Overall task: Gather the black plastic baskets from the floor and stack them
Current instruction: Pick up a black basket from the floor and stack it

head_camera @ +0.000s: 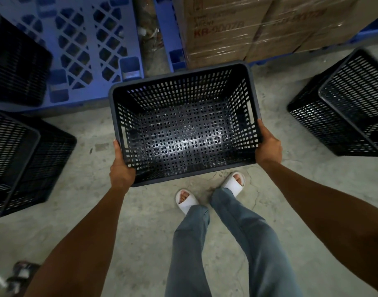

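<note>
Black plastic basket [183, 125], nothing inside, between left hand [121, 168] and right hand [268, 146].

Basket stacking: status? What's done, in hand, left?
Done: a nested stack seems to stand on the floor at right, one basket inside another. In hand: left hand and right hand grip one empty basket by its rim, held above the floor. Left: a basket at lower left and another on the blue pallet.

Held basket [185, 125] between 2 floor baskets [23, 163] [342, 106]; pallet [81, 39] behind.
</note>
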